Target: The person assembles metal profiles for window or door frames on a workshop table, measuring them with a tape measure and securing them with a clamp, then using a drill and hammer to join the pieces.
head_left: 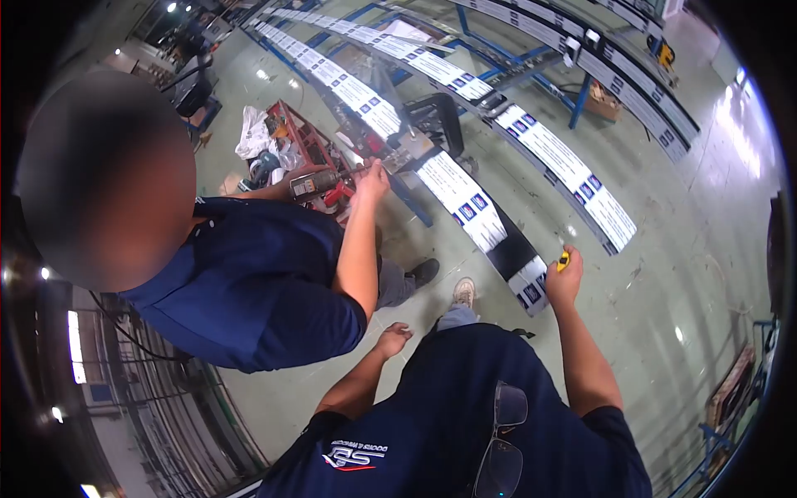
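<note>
your right hand (564, 282) has its fingers wrapped round a small yellow tool (564, 261), beside the near end of the bar (463, 201): white printed film, one glossy black stretch (513, 249). your left hand (392, 340) hangs half open.

Over the link I see blue metal trestles (581, 101) carrying long film-covered profiles: the near profile (452, 191), a second profile (564, 162) beside it, and dark-edged lengths (614, 70) farther right. Below, I make out a pale green floor (647, 307), where a light shoe (464, 292) and a dark shoe (425, 270) stand.
</note>
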`<control>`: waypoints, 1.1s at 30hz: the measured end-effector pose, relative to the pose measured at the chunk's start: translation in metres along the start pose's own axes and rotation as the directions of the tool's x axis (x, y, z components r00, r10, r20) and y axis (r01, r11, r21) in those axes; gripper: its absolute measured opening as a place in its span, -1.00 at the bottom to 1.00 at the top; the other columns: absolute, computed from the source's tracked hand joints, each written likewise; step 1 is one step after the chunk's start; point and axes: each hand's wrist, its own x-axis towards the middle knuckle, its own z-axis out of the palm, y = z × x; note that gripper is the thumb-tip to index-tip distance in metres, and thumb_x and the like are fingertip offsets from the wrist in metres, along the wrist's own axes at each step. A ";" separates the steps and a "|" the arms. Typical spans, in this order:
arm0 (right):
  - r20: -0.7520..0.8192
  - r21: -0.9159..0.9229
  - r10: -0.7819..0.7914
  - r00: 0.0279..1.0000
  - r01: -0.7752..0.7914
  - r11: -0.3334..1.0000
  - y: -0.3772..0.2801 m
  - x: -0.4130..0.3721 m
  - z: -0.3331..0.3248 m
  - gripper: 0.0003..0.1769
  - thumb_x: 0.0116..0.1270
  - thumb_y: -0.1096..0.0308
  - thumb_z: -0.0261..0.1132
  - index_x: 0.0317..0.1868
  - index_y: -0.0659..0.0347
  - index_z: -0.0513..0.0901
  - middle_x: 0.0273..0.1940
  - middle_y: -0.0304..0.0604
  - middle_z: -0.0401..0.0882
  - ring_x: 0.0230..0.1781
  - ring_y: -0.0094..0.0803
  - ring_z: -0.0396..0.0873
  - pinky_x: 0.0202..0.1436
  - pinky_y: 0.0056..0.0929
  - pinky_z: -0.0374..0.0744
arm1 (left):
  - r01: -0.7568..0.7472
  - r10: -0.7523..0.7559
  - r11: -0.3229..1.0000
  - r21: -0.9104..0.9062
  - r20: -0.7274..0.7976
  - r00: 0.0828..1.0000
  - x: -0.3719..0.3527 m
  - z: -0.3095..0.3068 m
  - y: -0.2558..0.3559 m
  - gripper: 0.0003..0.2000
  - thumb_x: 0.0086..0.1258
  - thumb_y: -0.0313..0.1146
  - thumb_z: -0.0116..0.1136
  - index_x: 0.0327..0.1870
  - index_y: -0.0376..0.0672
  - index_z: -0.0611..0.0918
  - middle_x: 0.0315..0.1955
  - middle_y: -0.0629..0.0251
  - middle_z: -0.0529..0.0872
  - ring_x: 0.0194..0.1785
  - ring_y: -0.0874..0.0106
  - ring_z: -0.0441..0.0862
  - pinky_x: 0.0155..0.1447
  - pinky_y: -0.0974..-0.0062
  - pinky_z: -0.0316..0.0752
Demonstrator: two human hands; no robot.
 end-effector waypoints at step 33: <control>0.038 0.113 0.052 0.998 -0.056 0.992 -0.060 0.013 -0.013 -0.52 0.24 0.51 0.28 0.20 0.22 0.51 0.07 -0.01 0.61 0.10 -0.15 0.60 0.24 -0.29 0.51 | -0.346 0.362 0.916 -0.202 0.047 0.931 0.077 -0.026 0.093 -0.59 0.44 -0.26 0.27 0.25 -0.18 0.55 -0.05 0.26 0.71 -0.02 0.40 0.64 0.11 0.41 0.54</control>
